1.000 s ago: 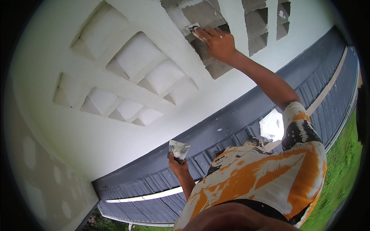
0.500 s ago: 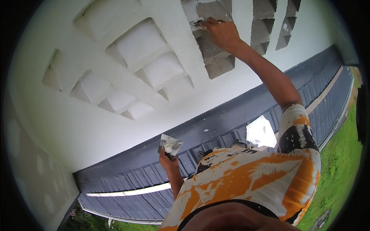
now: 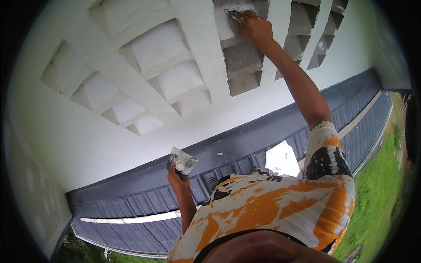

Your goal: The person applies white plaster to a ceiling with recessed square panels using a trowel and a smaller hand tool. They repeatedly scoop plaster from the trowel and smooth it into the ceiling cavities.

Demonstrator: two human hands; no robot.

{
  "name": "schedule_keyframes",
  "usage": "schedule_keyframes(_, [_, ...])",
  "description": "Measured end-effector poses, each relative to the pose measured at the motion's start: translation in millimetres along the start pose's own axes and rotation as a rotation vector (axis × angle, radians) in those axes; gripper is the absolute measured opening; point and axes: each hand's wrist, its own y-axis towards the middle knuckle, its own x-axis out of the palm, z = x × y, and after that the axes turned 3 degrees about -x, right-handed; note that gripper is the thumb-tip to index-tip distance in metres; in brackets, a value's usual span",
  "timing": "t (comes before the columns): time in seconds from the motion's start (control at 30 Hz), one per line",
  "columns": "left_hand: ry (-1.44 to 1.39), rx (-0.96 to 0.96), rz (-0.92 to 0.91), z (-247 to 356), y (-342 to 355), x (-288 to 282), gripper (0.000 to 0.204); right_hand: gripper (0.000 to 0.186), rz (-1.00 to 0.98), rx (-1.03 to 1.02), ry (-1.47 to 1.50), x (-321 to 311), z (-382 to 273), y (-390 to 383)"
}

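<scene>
At near left, the left hand (image 3: pixel 179 180) is clutching a square plate (image 3: pixel 188 163) bearing white paste (image 3: pixel 180 165); tilting risks paste sliding off. Far right, well apart, the right hand (image 3: pixel 258 31) is pinching a small scraper (image 3: pixel 231 14) inside a wall niche (image 3: pixel 223 28); uneven pressure risks leaving ridges.

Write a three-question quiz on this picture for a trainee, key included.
1. Multiple choice: what does the left hand hold?
a) a paint roller
b) a flat plate bearing white paste
c) a bucket

2. True or false: the right hand, holding a small tool, is lower in the picture than the left.

3. Fill in: the larger recesses left of the right hand are ____ inside, unlike the grey recess just below it.

Key: 1 b; 2 false, it is higher; 3 white.
</scene>
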Motion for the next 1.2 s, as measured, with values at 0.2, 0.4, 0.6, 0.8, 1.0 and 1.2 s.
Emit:
schedule_keyframes(0.2, [-0.007,-0.014,0.056,0.8,-6.0,-12.6,0.028,0.035,0.041,0.014,0.031,-32.3,-13.3,-23.2])
schedule_keyframes(0.4, [0.005,0.005,-0.057,9.6,-5.8,3.0,0.03,0.037,-0.001,0.006,-0.122,-19.6,-6.1,25.5])
schedule_keyframes(0.6, [-0.018,-0.012,-0.041,1.0,-12.3,1.3,0.031,0.036,-0.142,-0.127,-0.086,-27.1,-18.4,-16.7])
schedule_keyframes(0.8, [-0.007,-0.033,0.005,-3.1,-12.5,-5.7,0.031,0.039,-0.069,0.02,0.036,-56.2,-25.8,-16.7])
schedule_keyframes(1.0, [0.012,-0.021,-0.083,5.2,-10.9,6.2,0.031,0.04,-0.103,-0.153,-0.067,-31.9,-4.4,28.3])
schedule_keyframes(1.2, [-0.051,-0.022,0.009,-3.4,-1.0,-26.8,0.032,0.038,-0.179,-0.062,-0.034,-45.1,-8.3,-3.8])
